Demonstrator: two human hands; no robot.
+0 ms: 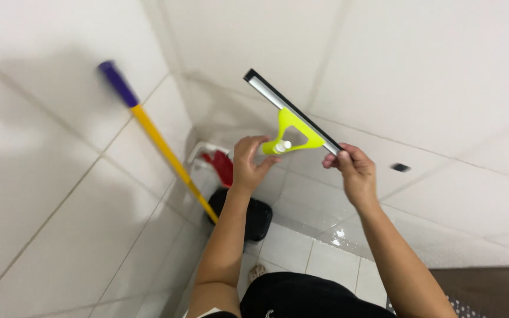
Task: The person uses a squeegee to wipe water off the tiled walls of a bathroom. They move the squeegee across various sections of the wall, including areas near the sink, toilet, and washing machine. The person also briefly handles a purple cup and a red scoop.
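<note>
A squeegee head (294, 122) with a lime-green plastic frame and a long black and silver blade is held up in front of the white tiled wall. My right hand (350, 168) pinches the lower end of the blade. My left hand (248, 160) has its fingers curled around the short lime-green neck and its white tip. The blade slants from upper left down to lower right. No long handle is attached to the squeegee.
A yellow pole with a purple grip (159, 141) leans in the corner, ending at a black head (248, 217) on the floor. A red and white object (216, 162) lies in the corner. The white floor tiles (325, 259) look wet.
</note>
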